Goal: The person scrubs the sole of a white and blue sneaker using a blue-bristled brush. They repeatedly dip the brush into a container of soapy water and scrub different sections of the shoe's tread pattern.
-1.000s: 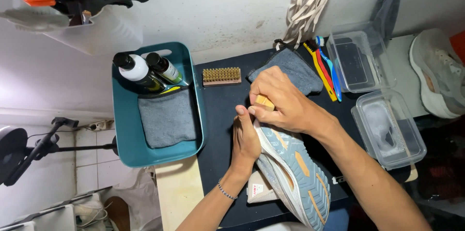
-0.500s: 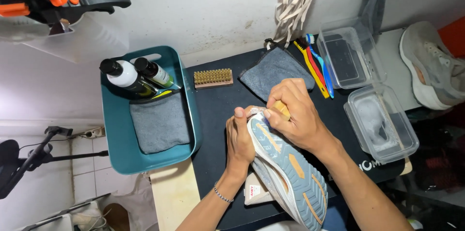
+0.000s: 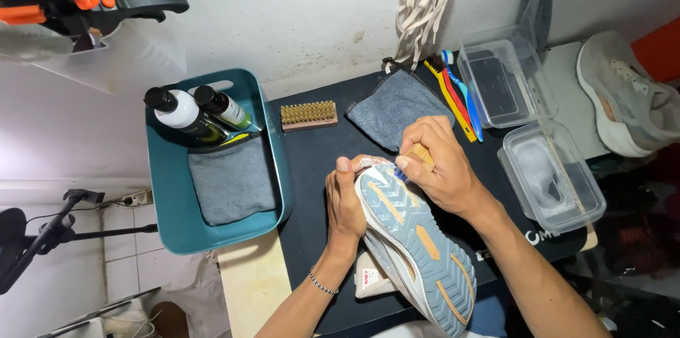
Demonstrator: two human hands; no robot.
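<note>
Head view, looking straight down on a black tabletop. Sneaker lies sole-up at centre, toe toward 11 o'clock, heel running off toward 5 o'clock; sole is grey-blue with tan patches. Left hand wraps the toe end from the 9 o'clock side, fingers curled around it, thumb up along the edge. Right hand sits at the toe from 1 o'clock, fingers closed around a small wooden-handled brush pressed against the sole; blue bristles just show under the fingertips. A bead bracelet is on the left wrist.

At 9 o'clock of the sneaker, a teal tray holds two dark-capped bottles and a folded grey cloth. A tan-bristled brush lies at 11 o'clock, just right of the tray. A second grey cloth lies at 12 o'clock, near the right hand. Coloured toothbrush-like brushes lie beside it toward 1 o'clock. Two clear plastic tubs stand at 2 o'clock. Another pale shoe rests at the far right edge. White laces hang on the wall at 12 o'clock.
</note>
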